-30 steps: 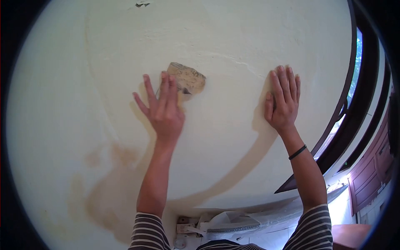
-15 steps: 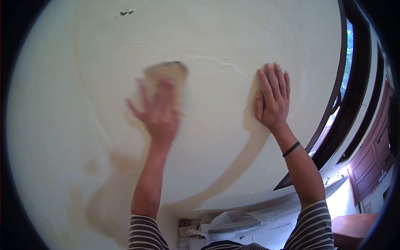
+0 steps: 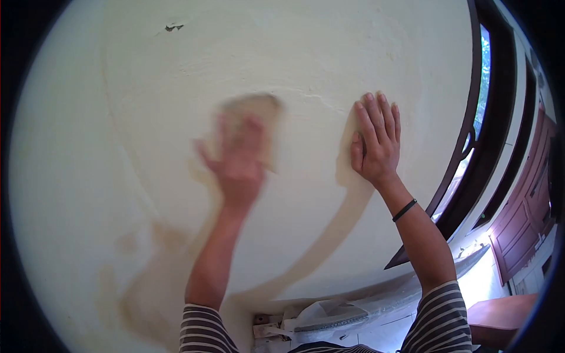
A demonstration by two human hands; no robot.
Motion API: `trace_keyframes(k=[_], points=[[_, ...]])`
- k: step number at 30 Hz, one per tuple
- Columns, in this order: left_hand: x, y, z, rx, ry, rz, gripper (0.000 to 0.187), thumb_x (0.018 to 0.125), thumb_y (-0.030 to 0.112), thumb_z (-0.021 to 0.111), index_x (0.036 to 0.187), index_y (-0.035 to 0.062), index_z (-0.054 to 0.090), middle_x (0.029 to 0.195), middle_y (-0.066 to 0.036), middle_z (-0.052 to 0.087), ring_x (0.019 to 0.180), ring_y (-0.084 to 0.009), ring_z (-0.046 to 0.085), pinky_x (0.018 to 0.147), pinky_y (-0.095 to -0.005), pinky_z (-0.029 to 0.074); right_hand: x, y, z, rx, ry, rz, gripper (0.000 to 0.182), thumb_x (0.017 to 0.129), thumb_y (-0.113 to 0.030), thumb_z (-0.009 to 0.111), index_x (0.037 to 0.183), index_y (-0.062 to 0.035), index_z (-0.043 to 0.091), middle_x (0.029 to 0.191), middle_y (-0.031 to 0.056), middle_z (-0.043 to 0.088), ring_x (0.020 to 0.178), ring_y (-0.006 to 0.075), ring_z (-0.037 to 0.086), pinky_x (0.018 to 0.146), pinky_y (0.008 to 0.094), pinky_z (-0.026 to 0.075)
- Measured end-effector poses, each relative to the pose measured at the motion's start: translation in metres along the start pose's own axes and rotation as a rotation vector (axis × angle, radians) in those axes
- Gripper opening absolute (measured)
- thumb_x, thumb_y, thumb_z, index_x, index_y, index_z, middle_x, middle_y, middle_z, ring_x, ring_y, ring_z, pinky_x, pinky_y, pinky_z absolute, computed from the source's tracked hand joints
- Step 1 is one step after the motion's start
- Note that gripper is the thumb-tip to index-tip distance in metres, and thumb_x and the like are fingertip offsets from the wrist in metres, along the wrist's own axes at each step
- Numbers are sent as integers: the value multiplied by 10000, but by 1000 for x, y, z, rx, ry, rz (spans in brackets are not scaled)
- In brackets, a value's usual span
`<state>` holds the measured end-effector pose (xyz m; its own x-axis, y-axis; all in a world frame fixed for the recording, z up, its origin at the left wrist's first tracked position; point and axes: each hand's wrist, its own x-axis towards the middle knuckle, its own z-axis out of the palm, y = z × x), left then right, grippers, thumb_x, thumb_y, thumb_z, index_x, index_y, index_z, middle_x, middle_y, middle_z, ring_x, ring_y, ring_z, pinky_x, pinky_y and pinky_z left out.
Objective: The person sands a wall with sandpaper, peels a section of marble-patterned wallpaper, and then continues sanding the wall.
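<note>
My left hand (image 3: 240, 162), smeared by motion, presses a flat tan sheet or pad (image 3: 269, 126) with a darker edge against the cream wall (image 3: 294, 206). The fingers are spread over the pad, and its material is too blurred to make out. To the right, my right hand (image 3: 378, 138) lies flat on the wall with fingers stretched upward and nothing in it. A dark band is round that wrist. Shallow cracks and ridges run across the wall between and above the hands.
A small chipped hole (image 3: 174, 27) marks the wall at upper left. A dark-framed window (image 3: 497, 117) is at the right, with a reddish door (image 3: 524, 212) beyond. Clear plastic sheeting (image 3: 335, 312) lies below, and a reddish surface (image 3: 500, 315) stands at lower right.
My left hand and the pad have moved to the right and slightly down across the wall. My right hand stays flat on the wall; the whole view has shifted slightly.
</note>
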<state>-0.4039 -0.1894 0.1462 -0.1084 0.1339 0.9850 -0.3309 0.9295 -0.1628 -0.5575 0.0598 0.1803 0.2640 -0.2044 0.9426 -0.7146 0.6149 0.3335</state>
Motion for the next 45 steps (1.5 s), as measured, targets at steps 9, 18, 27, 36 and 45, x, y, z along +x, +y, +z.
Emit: trace_keyframes(k=[9,18,27,36,45], points=[[15,-75,-23,266,111,-21,574,972,41,536,1513,231,565,1545,47,567,1565,-407,277,1237,-658,-51,0,-1,-2,14,6,-5,537,921,-155,522,1440,-35,587,1558,145,524,1490,373,424,1255,558,257],[-4,48,15,19,41,293,424,1009,140,563,1407,246,664,1476,87,625,1514,-328,412,1232,-675,-47,-3,3,-3,52,-10,-38,536,918,-158,541,1438,-35,587,1559,145,522,1492,365,422,1258,553,253],[16,-21,-7,200,3,-6,627,893,71,566,1504,210,577,1523,34,591,1568,-425,262,1221,-690,-68,-1,-1,-3,37,-2,-3,540,911,-154,544,1436,-36,588,1555,148,523,1491,373,419,1256,556,255],[-14,-68,-14,183,46,162,491,965,97,571,1427,247,651,1526,74,581,1537,-363,358,1238,-665,-55,-2,2,-3,38,-12,-43,556,902,-148,545,1445,-34,580,1551,155,527,1492,375,419,1251,556,271],[-37,9,5,121,37,371,434,972,168,570,1380,261,683,1484,89,620,1482,-317,465,1230,-682,-16,-1,-1,-3,34,-6,-47,543,907,-120,527,1439,-21,576,1559,154,517,1492,382,415,1255,553,264]])
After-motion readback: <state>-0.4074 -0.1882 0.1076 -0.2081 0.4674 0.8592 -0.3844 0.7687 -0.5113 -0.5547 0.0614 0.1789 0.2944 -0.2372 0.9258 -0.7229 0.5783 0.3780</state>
